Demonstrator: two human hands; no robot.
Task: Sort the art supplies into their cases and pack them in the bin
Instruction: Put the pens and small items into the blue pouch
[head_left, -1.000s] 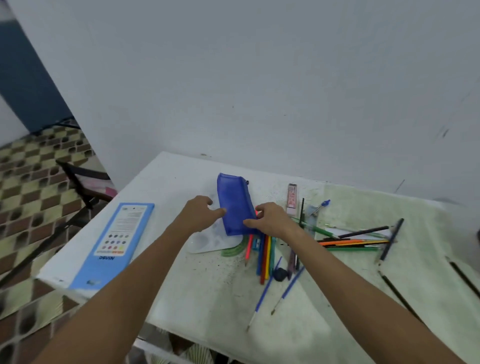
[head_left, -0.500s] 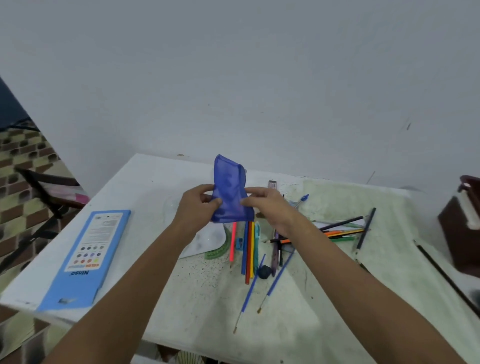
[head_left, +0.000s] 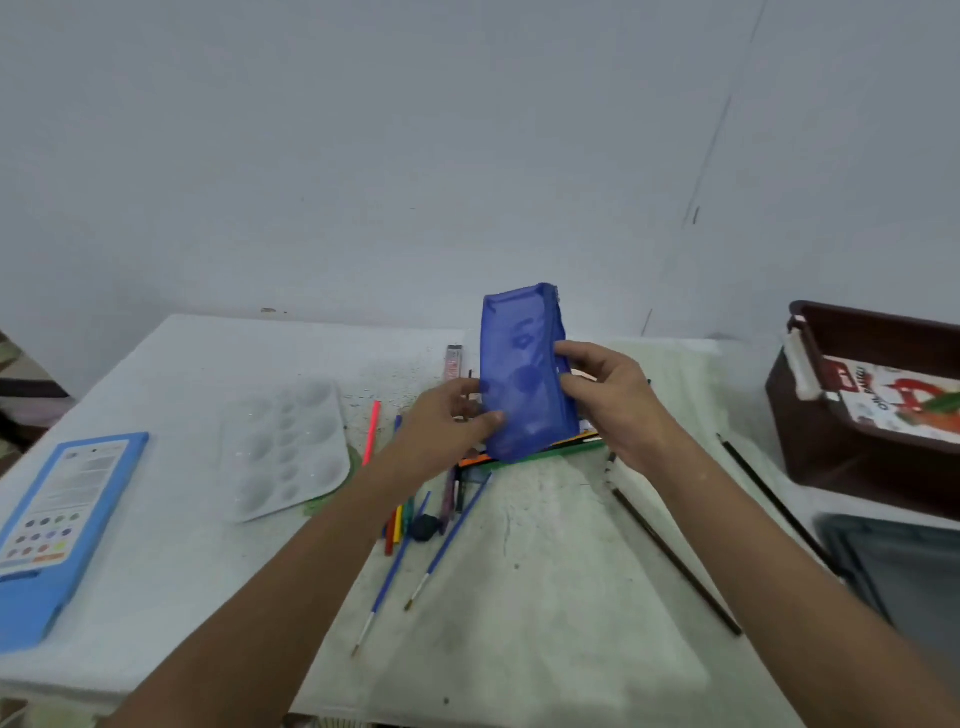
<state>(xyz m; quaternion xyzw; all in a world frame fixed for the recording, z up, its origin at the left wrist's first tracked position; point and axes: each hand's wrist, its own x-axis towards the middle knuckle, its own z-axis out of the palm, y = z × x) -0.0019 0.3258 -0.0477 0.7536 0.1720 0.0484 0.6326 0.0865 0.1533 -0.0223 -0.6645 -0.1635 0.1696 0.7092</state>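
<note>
Cluttering table (head_left: 545, 597): pencils (head_left: 397, 525), palette (head_left: 285, 447).

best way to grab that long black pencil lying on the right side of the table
Pinch the long black pencil near mid-shaft, coming from above with fingers across its width. It lies flat and alone on the table, with bare surface on both sides. Both hands are busy holding the blue pouch, so free one first.
</note>
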